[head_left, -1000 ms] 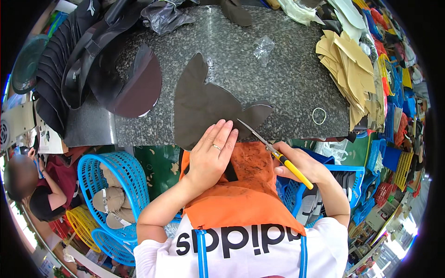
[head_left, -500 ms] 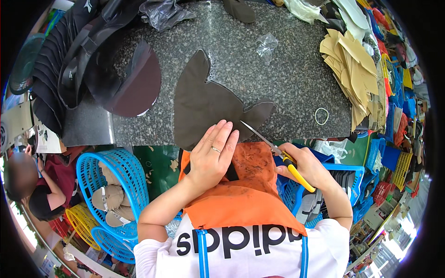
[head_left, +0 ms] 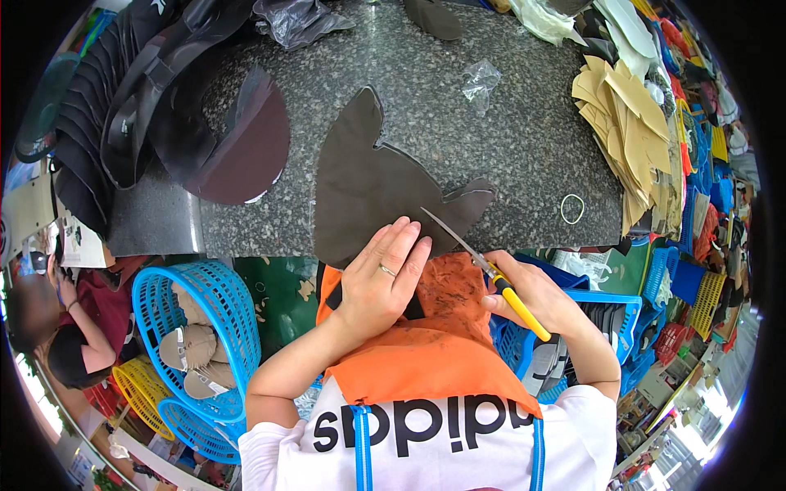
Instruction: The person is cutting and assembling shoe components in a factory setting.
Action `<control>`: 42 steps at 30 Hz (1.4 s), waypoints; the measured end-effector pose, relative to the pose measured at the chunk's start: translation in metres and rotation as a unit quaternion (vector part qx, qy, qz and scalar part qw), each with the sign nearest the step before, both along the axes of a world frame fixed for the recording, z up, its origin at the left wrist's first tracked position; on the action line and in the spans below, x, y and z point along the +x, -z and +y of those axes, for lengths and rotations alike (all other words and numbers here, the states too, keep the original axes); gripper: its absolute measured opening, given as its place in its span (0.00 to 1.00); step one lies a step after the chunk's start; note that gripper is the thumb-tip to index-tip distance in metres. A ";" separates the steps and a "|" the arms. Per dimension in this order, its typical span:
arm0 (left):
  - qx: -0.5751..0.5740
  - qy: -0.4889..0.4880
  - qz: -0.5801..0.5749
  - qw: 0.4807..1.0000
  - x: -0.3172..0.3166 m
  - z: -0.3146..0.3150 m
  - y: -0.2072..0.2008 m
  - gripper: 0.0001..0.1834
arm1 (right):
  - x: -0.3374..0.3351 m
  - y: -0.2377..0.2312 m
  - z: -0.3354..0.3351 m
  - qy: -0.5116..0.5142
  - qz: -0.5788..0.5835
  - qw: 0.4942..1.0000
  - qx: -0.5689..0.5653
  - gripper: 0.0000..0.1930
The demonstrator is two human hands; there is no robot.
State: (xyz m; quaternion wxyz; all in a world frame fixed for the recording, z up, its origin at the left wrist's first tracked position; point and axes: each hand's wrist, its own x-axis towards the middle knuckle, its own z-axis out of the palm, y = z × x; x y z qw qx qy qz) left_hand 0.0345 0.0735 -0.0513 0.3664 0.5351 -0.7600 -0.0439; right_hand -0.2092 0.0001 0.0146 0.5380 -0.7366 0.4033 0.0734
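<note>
A dark brown, leather-like sheet (head_left: 360, 176) with a curved, notched outline lies flat at the near edge of the speckled stone table. My left hand (head_left: 381, 278) rests on its near edge with the fingers stretched out flat and side by side. Yellow-handled scissors (head_left: 526, 313) are gripped in my right hand (head_left: 536, 290). Their blades point up and to the left over the sheet, appear closed together, and the tip is just beyond my left fingertips. Part of the sheet's near edge is hidden under my left hand.
Left on the table (head_left: 532, 147) are a maroon curved piece (head_left: 250, 155) and stacked black pieces (head_left: 82, 139). Tan pieces (head_left: 626, 123) pile up at the right, near a pale ring (head_left: 572, 209). Blue baskets (head_left: 246, 327) flank me below; another person (head_left: 90, 335) sits far left.
The scissors' handles have come together and the blades have closed. The sheet and my left hand have shifted slightly right in the picture, as have the things on the table.
</note>
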 end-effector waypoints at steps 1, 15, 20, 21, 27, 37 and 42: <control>0.000 0.000 0.001 1.000 0.000 0.001 0.001 0.15 | 0.000 0.000 -0.001 0.003 0.010 1.000 0.017 0.34; -0.008 0.007 0.031 0.999 0.002 0.005 0.005 0.15 | 0.011 -0.005 0.004 0.012 0.025 1.000 0.008 0.35; -0.007 0.001 0.037 0.999 0.001 0.005 0.006 0.14 | 0.015 -0.008 0.009 0.016 0.048 0.998 -0.024 0.35; -0.010 0.004 0.036 0.999 0.000 0.004 0.005 0.13 | 0.017 -0.009 0.010 0.017 0.049 0.998 -0.023 0.35; -0.003 0.015 0.050 0.999 0.003 0.005 0.007 0.15 | 0.026 -0.017 0.007 0.021 0.087 0.995 -0.030 0.34; -0.013 0.006 0.040 0.999 0.001 0.005 0.008 0.14 | 0.018 -0.009 0.011 0.027 0.048 0.998 -0.029 0.35; -0.007 0.002 0.046 0.999 0.001 0.006 0.008 0.16 | 0.026 -0.018 0.008 0.048 0.088 0.995 0.000 0.32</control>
